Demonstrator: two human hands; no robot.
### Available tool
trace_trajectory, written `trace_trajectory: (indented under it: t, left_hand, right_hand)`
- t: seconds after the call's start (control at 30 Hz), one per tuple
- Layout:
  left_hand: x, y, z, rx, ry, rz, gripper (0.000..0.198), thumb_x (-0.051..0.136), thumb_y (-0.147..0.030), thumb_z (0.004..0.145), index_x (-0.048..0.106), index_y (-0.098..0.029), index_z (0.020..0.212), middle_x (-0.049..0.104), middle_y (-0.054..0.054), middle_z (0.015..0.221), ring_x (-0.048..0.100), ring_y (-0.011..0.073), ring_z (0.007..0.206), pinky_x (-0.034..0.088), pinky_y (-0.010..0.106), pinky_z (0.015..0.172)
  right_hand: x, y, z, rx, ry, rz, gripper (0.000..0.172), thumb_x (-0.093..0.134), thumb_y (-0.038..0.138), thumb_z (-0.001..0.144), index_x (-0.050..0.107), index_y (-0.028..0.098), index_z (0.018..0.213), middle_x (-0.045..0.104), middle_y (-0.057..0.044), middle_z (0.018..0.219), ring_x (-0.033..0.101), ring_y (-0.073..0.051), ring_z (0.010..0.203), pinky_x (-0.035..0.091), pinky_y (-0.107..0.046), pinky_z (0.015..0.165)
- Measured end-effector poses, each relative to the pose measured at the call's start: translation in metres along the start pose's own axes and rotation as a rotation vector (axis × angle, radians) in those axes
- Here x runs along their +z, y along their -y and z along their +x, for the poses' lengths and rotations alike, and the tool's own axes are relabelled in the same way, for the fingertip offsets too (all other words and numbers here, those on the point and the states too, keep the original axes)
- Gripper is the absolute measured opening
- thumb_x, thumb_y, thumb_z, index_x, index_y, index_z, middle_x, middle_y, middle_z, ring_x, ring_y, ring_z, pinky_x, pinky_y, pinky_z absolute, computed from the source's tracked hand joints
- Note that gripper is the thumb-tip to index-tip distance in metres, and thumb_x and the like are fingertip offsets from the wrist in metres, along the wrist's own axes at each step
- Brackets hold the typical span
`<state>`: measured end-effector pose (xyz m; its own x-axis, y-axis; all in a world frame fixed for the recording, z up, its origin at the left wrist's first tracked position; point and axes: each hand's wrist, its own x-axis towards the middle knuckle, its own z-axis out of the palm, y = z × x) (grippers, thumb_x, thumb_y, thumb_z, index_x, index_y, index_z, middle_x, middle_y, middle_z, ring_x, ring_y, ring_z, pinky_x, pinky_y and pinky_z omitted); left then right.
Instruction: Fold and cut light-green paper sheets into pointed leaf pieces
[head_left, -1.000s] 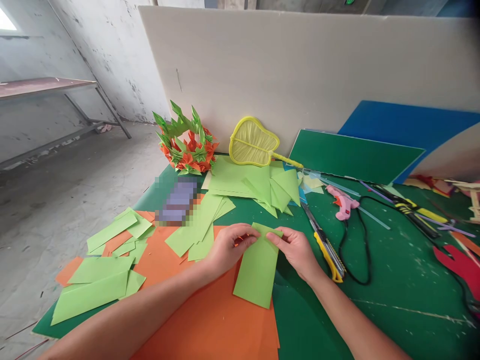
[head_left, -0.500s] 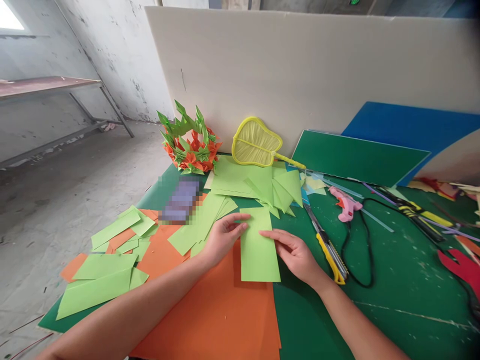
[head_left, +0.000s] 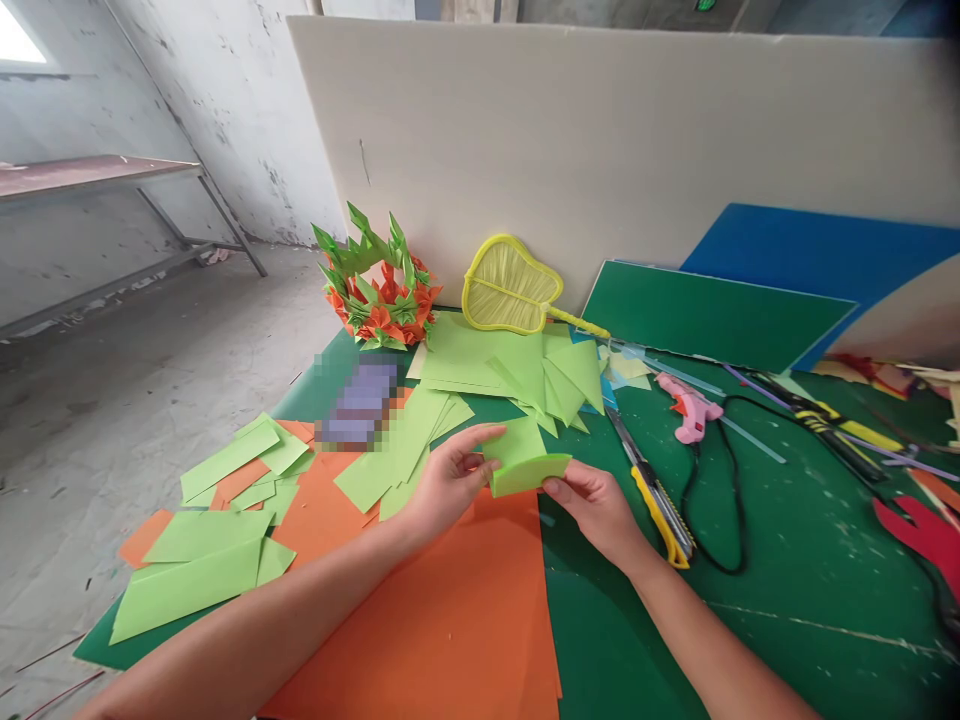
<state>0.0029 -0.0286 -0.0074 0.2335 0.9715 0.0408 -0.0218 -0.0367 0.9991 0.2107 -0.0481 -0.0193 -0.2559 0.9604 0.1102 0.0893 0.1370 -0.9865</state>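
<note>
A green paper strip (head_left: 521, 470), its lower part bent up over itself, is held just above large orange sheets (head_left: 435, 610). My left hand (head_left: 454, 480) pinches the strip's left edge between thumb and fingers. At the right, my right hand (head_left: 592, 500) grips the raised flap near its corner, thumb in front. Loose green sheets (head_left: 480, 355) lie behind the hands, some of them folded. More cut green pieces (head_left: 195, 580) are scattered at the left over orange paper.
An orange and green folded-paper ring (head_left: 382, 290) stands at the back beside a yellow fan (head_left: 512, 285). Right of my hands lie a yellow cutter (head_left: 656, 510), a pink glue gun (head_left: 688, 405) with black cord, and pliers (head_left: 832, 430). A blurred phone-like object (head_left: 364, 402) rests at the left.
The green strip was flat and hanging lengthwise; its lower part is now bent upward. My right hand has shifted slightly right and down to the flap's corner. My left hand has hardly moved.
</note>
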Motion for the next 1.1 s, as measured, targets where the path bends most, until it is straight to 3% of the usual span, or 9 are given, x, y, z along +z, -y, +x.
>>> trace_trajectory:
  t: [0.13, 0.27, 0.33, 0.53, 0.7, 0.87, 1.0, 1.1]
  left_hand:
    - [0.000, -0.002, -0.002, 0.067, 0.014, 0.035, 0.034, 0.067, -0.037, 0.081, 0.066, -0.022, 0.111, 0.054, 0.010, 0.128, 0.060, 0.0114, 0.074, 0.053, 0.025, 0.064]
    - [-0.002, -0.005, -0.004, 0.128, -0.014, 0.071, 0.032, 0.058, -0.047, 0.089, 0.069, -0.020, 0.103, 0.061, 0.010, 0.117, 0.061, 0.0209, 0.101, 0.053, 0.029, 0.081]
    - [-0.003, -0.007, -0.005, 0.121, -0.033, 0.061, 0.034, 0.056, -0.049, 0.090, 0.070, -0.019, 0.098, 0.064, 0.009, 0.110, 0.060, 0.0218, 0.104, 0.052, 0.030, 0.085]
    - [-0.003, -0.007, -0.006, 0.103, -0.042, 0.001, 0.033, 0.069, -0.050, 0.079, 0.069, -0.017, 0.087, 0.067, 0.007, 0.098, 0.062, 0.0188, 0.089, 0.052, 0.027, 0.074]
    - [0.000, -0.002, -0.005, 0.060, -0.056, 0.084, 0.022, 0.071, -0.037, 0.079, 0.064, -0.016, 0.079, 0.063, 0.003, 0.080, 0.057, 0.0128, 0.071, 0.049, 0.023, 0.064]
    - [0.001, 0.002, -0.006, 0.057, -0.020, 0.067, 0.019, 0.068, -0.028, 0.081, 0.056, -0.020, 0.093, 0.057, 0.001, 0.090, 0.057, 0.0122, 0.080, 0.048, 0.022, 0.067]
    - [0.001, 0.000, -0.010, -0.008, 0.122, 0.043, 0.046, 0.068, -0.030, 0.082, 0.048, -0.027, 0.123, 0.056, 0.005, 0.106, 0.056, 0.0124, 0.082, 0.050, 0.025, 0.070]
    - [0.002, -0.003, -0.010, -0.073, 0.147, 0.052, 0.036, 0.067, -0.041, 0.083, 0.059, -0.022, 0.113, 0.059, 0.006, 0.107, 0.057, 0.0135, 0.080, 0.049, 0.025, 0.067]
  right_hand:
    - [-0.001, -0.005, 0.002, 0.090, -0.077, 0.125, 0.027, 0.069, 0.048, 0.081, 0.073, 0.024, 0.092, 0.071, -0.004, 0.088, 0.064, -0.021, 0.085, 0.052, -0.034, 0.081]
    - [-0.001, -0.005, 0.004, 0.123, -0.146, 0.095, 0.031, 0.076, 0.048, 0.073, 0.063, 0.021, 0.073, 0.062, 0.000, 0.071, 0.057, -0.016, 0.069, 0.048, -0.026, 0.065]
    - [0.000, -0.004, 0.005, 0.120, -0.130, 0.082, 0.032, 0.077, 0.048, 0.072, 0.061, 0.020, 0.070, 0.060, 0.001, 0.070, 0.055, -0.015, 0.067, 0.047, -0.026, 0.063]
    - [0.002, -0.003, 0.005, 0.127, -0.166, 0.125, 0.031, 0.081, 0.041, 0.069, 0.059, 0.022, 0.079, 0.057, 0.003, 0.072, 0.055, -0.013, 0.068, 0.048, -0.025, 0.065]
    - [0.001, -0.005, 0.005, 0.162, -0.131, 0.139, 0.032, 0.077, 0.045, 0.073, 0.066, 0.023, 0.093, 0.066, -0.002, 0.085, 0.061, -0.018, 0.080, 0.051, -0.029, 0.074]
    - [-0.002, -0.009, 0.004, 0.165, -0.198, 0.097, 0.030, 0.072, 0.048, 0.077, 0.069, 0.021, 0.091, 0.068, -0.003, 0.084, 0.060, -0.018, 0.078, 0.050, -0.027, 0.071]
    - [0.000, -0.005, 0.002, 0.115, -0.143, 0.030, 0.024, 0.069, 0.044, 0.082, 0.067, 0.020, 0.082, 0.064, -0.001, 0.076, 0.057, -0.015, 0.071, 0.048, -0.024, 0.064]
    - [0.002, 0.000, 0.001, 0.089, -0.067, -0.009, 0.022, 0.068, 0.041, 0.082, 0.066, 0.020, 0.082, 0.064, -0.002, 0.078, 0.058, -0.016, 0.072, 0.048, -0.025, 0.064]
